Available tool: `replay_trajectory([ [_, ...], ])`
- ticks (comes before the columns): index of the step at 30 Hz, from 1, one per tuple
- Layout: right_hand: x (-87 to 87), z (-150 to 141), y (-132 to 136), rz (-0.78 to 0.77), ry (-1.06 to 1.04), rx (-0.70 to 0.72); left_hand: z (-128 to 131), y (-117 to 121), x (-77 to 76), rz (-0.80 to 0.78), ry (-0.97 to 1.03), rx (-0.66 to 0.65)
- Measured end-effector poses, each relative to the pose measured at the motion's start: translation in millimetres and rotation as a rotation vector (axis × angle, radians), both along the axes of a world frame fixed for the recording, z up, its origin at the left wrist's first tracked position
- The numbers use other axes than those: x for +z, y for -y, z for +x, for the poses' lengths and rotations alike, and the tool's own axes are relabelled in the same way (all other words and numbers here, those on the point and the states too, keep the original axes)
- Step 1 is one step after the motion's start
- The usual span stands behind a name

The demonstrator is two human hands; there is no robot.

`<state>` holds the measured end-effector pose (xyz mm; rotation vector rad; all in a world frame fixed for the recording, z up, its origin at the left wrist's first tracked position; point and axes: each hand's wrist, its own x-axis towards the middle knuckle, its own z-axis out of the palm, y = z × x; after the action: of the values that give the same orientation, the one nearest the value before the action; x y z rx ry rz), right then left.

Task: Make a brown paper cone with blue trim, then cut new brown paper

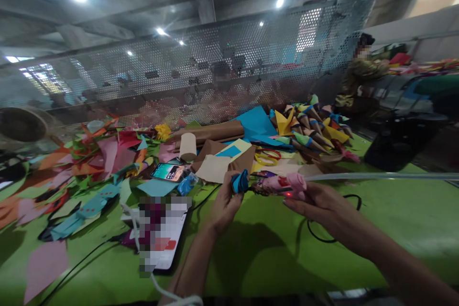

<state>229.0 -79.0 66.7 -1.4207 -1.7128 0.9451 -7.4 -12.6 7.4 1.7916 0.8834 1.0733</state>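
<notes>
My left hand (225, 201) pinches a small rolled piece of blue felt or paper (240, 181) between thumb and fingers. In my right hand (319, 205) is a pink hot glue gun (283, 184), its stained nozzle pointing left at the blue roll. I cannot tell whether the nozzle touches the roll. A red light glows on the gun's side, and a long clear glue stick (373, 177) runs out of its back to the right. Both hands are above the green table (272, 258).
Coloured scraps (107, 153) heap up on the left. Two phones, a lit one (167, 172) and a larger one (175, 244), lie nearby. Brown sheets (215, 167), yellow-handled scissors (267, 157) and a pile of paper cones (308, 124) sit beyond my hands. A person (364, 74) works at back right.
</notes>
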Motion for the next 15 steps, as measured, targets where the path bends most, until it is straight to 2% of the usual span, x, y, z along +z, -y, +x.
replay_trajectory([
  [15,-4.3,2.2,-0.5,-0.012,0.002,-0.037,-0.6,-1.5,-2.3,-0.013,0.024,-0.02],
])
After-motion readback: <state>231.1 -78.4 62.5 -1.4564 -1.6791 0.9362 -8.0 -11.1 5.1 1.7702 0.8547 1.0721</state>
